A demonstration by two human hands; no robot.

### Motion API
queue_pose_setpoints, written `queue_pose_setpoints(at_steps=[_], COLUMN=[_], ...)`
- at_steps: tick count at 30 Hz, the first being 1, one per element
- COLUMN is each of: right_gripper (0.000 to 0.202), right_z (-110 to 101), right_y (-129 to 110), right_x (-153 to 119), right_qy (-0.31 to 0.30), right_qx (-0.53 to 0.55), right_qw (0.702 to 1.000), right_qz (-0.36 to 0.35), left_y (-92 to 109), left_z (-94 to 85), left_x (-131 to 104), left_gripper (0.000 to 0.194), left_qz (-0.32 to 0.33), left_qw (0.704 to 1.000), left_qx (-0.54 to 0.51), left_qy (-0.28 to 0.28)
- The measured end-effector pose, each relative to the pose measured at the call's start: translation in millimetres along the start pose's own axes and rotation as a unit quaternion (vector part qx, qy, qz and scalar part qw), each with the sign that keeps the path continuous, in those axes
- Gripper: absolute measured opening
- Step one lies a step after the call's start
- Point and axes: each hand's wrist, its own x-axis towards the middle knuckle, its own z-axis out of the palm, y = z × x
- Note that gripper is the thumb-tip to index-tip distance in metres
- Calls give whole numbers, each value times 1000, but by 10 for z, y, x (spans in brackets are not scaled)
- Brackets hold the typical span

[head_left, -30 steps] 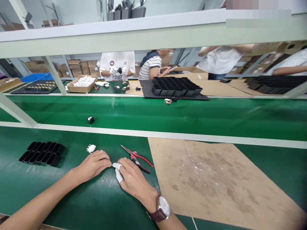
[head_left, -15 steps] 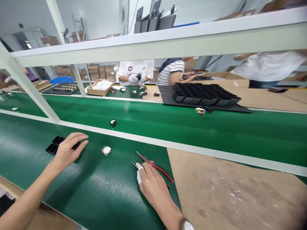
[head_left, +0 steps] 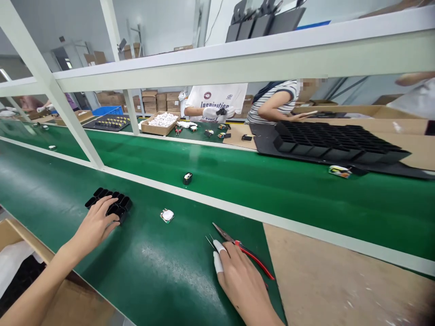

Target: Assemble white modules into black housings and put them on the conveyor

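Observation:
My left hand [head_left: 97, 222] reaches over a cluster of black plastic cases [head_left: 122, 204], fingers spread and fingertips at the near cases; whether they touch is hard to tell. To its right a small circuit board with a white pad on top [head_left: 167, 215] lies on the green bench. My right hand [head_left: 239, 274], with white finger cots on two fingers, rests on the bench closed around tweezers [head_left: 210, 242], their thin tips pointing forward. Long-nose pliers with red handles [head_left: 253, 258] lie beside and partly under that hand.
A white rail [head_left: 190, 194] divides the bench from a green conveyor [head_left: 224, 170], which carries a filled black case [head_left: 187, 178] and a circuit board [head_left: 340, 171]. A brown board [head_left: 340, 280] lies to the right. Co-workers sit across, beside stacked black cases [head_left: 333, 140].
The view has swung left. My left hand has come down over the near black cases, uncovering more of the cluster. My right hand still holds the tweezers beside the pliers.

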Motion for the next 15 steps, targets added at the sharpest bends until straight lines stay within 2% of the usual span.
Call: queue_pose_setpoints(at_steps=[5, 9, 12, 15], right_gripper=[28, 25, 24, 23], right_z=[5, -27, -81, -136], right_y=[0, 11, -19, -110], right_x=[0, 6, 30, 64], right_qy=[2, 13, 22, 15], right_qx=[-38, -32, 12, 79], right_qw=[999, 999, 1000, 997], right_qz=[10, 25, 15, -14], left_y=[444, 814, 883, 787], left_z=[-39, 33, 152, 293], left_x=[203, 395, 553, 721], left_gripper=[16, 16, 16, 16], left_qz=[57, 111, 115, 74], left_qw=[992, 980, 979, 986], left_qx=[-110, -163, -163, -149], left_qy=[-2, -39, -38, -16])
